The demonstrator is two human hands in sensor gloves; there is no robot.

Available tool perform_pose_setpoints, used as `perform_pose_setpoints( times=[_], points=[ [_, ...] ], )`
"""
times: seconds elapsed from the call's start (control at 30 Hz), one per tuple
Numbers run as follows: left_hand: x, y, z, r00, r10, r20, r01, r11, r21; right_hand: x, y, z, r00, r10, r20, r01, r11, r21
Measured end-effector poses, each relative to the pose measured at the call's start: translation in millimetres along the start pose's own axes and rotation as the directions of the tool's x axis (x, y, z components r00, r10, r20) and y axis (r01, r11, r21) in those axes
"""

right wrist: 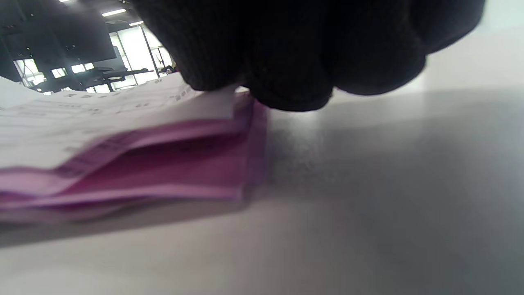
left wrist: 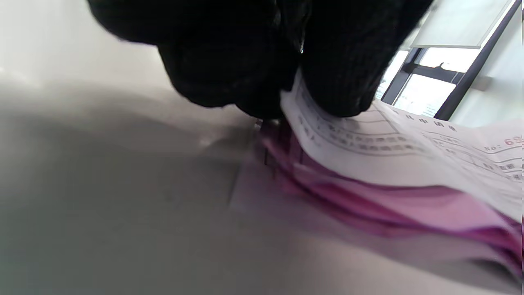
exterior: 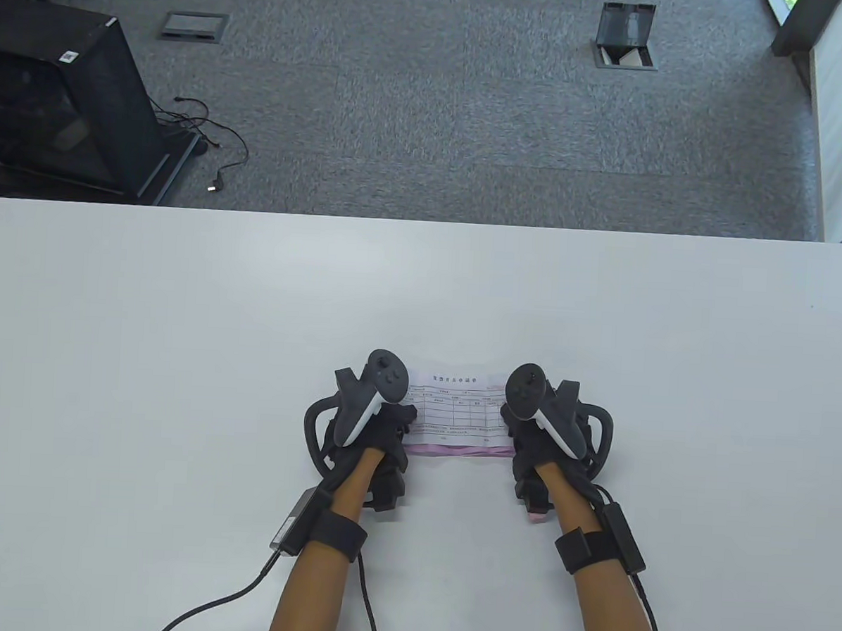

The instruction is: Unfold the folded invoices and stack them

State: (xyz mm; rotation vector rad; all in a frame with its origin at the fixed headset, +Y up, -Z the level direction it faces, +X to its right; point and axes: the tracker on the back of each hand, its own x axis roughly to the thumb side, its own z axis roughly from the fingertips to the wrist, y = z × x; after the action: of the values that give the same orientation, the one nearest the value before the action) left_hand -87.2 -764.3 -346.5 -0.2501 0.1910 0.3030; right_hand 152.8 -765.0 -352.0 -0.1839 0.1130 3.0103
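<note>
A white printed invoice [exterior: 458,409] lies on top of pink sheets [exterior: 456,450] on the white table [exterior: 181,317], near the front middle. My left hand [exterior: 387,426] grips the left end of the white invoice; in the left wrist view its fingers [left wrist: 335,73] pinch the white sheet's [left wrist: 368,147] edge above the pink layers [left wrist: 389,205]. My right hand [exterior: 527,434] holds the right end; in the right wrist view its fingers [right wrist: 286,61] press on the white sheet [right wrist: 82,123] and the pink stack's [right wrist: 163,164] corner. The sheet bows up slightly between the hands.
The table's far edge [exterior: 426,222] borders grey carpet. A black cabinet [exterior: 59,99] stands on the floor at far left. Cables [exterior: 237,595] run from my wrists over the table's front.
</note>
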Motion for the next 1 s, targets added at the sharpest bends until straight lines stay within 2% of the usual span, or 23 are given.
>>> perform_pose_setpoints(
  times=[0.13,0.3,0.5,0.73,0.83,1.0],
  points=[
    [3.0,-6.6,-0.4,0.999,-0.042,0.01,0.042,0.999,-0.024,0.4,5.4,-0.8,0.999,0.045,-0.005,-0.045,0.999,0.004],
    [5.6,-8.9,0.7,0.992,-0.121,-0.018,0.121,0.993,0.001,4.9,6.1,3.3,0.99,0.144,-0.014,-0.144,0.99,-0.013],
    [-2.8,-5.6,2.5,0.98,-0.179,-0.092,0.182,0.983,0.022,-0.8,2.6,4.2,0.978,0.17,-0.123,-0.161,0.984,0.079],
    [-6.3,-5.6,3.9,0.979,-0.174,-0.108,0.179,0.983,0.034,-9.0,3.3,3.6,0.985,0.108,-0.133,-0.099,0.993,0.068],
    [-5.0,-5.0,6.1,0.981,-0.169,-0.095,0.172,0.984,0.034,-10.4,2.9,5.6,0.99,0.059,-0.125,-0.055,0.998,0.033],
    [-6.6,3.7,20.4,0.991,-0.131,-0.041,0.134,0.985,0.104,-16.3,-11.8,21.3,0.996,-0.041,-0.081,0.04,0.999,-0.017]
  ],
)
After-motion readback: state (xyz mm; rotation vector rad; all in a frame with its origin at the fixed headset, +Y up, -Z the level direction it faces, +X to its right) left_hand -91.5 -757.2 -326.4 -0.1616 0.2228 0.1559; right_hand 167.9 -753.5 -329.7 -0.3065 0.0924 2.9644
